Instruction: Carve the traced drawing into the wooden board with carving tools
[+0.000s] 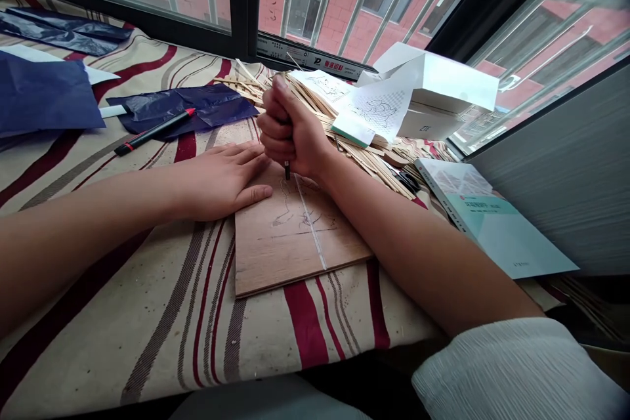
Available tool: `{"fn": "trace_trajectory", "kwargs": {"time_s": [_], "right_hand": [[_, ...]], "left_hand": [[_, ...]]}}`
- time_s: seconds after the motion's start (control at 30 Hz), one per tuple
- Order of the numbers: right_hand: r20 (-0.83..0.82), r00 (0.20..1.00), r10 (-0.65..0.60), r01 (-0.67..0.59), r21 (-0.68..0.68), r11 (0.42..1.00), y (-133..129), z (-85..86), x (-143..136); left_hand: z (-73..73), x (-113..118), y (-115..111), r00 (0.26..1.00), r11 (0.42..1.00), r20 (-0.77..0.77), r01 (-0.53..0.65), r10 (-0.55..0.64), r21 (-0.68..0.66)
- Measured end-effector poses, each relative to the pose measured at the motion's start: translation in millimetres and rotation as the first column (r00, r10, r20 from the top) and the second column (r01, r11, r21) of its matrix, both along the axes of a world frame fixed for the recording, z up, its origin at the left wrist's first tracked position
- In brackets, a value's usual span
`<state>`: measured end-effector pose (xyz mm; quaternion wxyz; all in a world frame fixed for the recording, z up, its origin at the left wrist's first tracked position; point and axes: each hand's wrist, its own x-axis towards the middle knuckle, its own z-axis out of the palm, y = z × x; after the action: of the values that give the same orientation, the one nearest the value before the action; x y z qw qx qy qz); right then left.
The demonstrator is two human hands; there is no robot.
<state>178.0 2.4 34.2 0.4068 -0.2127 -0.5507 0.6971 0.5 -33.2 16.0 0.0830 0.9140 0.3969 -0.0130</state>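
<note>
A thin wooden board (263, 256) lies on the striped cloth, with a pencil-like line drawing and a pale strip running down it. My left hand (221, 180) rests flat on the board's left edge, fingers stretched out and holding nothing. Above the board, my right hand (290, 131) is closed in an upright fist around a tool with a short dark shaft (287, 170). The shaft points down at the drawing, near its top. The fist hides the tool's handle, and I cannot tell whether its tip presses into the wood.
A black-and-red pen (155, 132) and dark blue sheets (46, 95) lie to the left. Behind my right hand are thin wooden sticks (369, 161), printed drawings (378, 108) and a white box (443, 88). Black-handled scissors (408, 180) and a book (497, 216) lie right.
</note>
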Motion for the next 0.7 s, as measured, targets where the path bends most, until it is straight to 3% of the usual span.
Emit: {"fn": "trace_trajectory", "kwargs": {"time_s": [0.13, 0.37, 0.7], "right_hand": [[-0.006, 0.997, -0.075, 0.076, 0.071, 0.995, -9, 4.2, -9], [0.17, 0.976, -0.132, 0.11, 0.137, 0.985, -20, 5.3, -20], [0.203, 0.977, -0.072, 0.024, 0.228, 0.973, -21, 2.6, -23]], "left_hand": [[3.0, 2, -2, 1.0, 1.0, -0.004, 0.004, -0.004, 0.01], [6.5, 3, -4, 0.997, 0.998, 0.061, 0.056, -0.055, -0.004], [7.7, 2, -3, 0.984, 0.991, 0.117, 0.135, -0.134, 0.001]]}}
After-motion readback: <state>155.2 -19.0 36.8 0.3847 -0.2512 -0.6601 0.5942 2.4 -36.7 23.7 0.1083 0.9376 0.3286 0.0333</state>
